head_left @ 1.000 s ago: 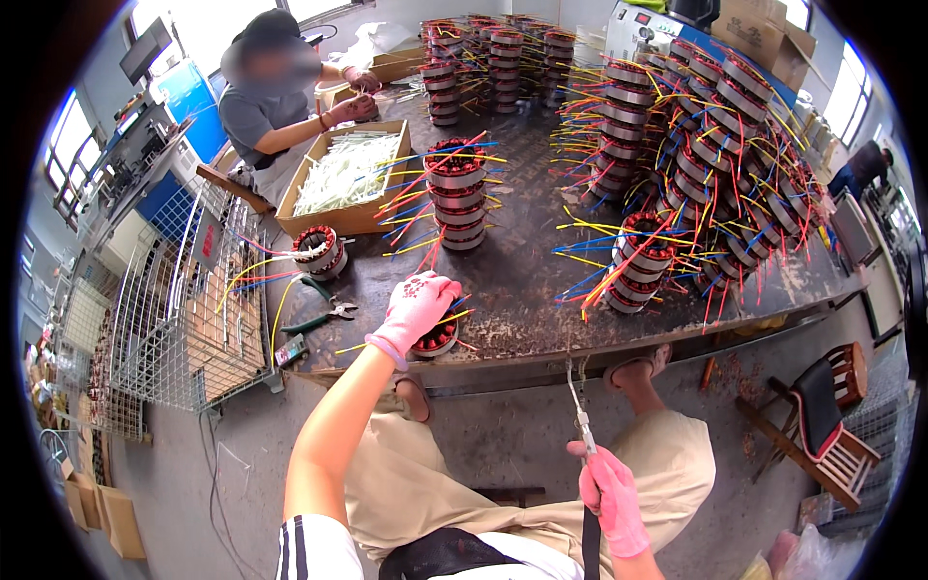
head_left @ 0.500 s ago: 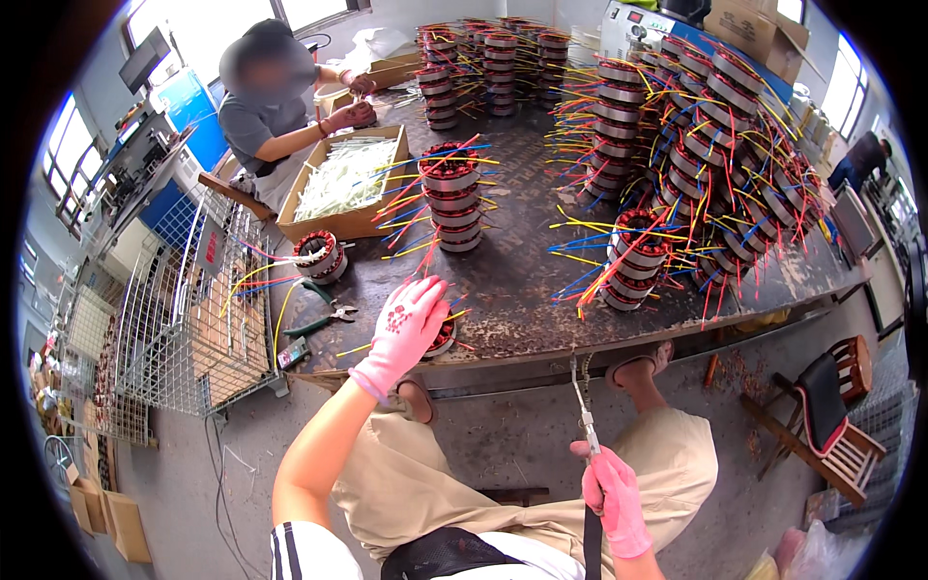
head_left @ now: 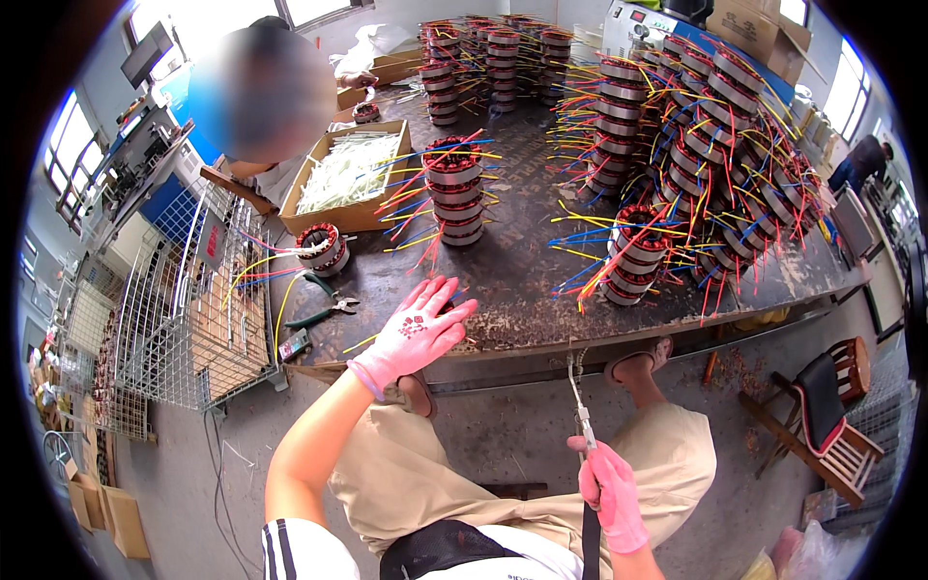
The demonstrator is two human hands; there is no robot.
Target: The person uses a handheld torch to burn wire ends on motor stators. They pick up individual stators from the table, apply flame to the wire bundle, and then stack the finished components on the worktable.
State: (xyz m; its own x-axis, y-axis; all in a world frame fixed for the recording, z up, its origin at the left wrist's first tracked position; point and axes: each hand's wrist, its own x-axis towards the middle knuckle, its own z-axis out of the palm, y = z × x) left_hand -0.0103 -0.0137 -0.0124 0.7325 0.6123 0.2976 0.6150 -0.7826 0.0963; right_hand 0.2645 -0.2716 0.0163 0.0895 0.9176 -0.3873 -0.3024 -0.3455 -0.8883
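Note:
My left hand (head_left: 414,333), in a pink glove, lies at the table's front edge with its fingers stretched and spread. It covers a small wound motor stator, of which little more than a yellow wire end (head_left: 360,343) shows. My right hand (head_left: 611,488), gloved in pink too, is closed around a slim silver-coloured tool (head_left: 584,418) with a thin upper end, held upright in front of the table edge; its exact kind is unclear. Beyond my left hand stands a stack of stators (head_left: 454,198) with red, blue and yellow wires. A single stator (head_left: 322,249) sits to its left.
Green-handled cutters (head_left: 324,307) lie near the left edge. Behind them is a cardboard box (head_left: 338,215) of white sleeves. More stator stacks (head_left: 633,261) and a leaning pile (head_left: 715,145) fill the right side. A person (head_left: 261,97) works at the far left; a wire cage (head_left: 193,309) adjoins the table.
My left hand has shifted slightly right, its fingers spreading over the stator. The right hand has barely moved. The person at the far left has leaned in closer.

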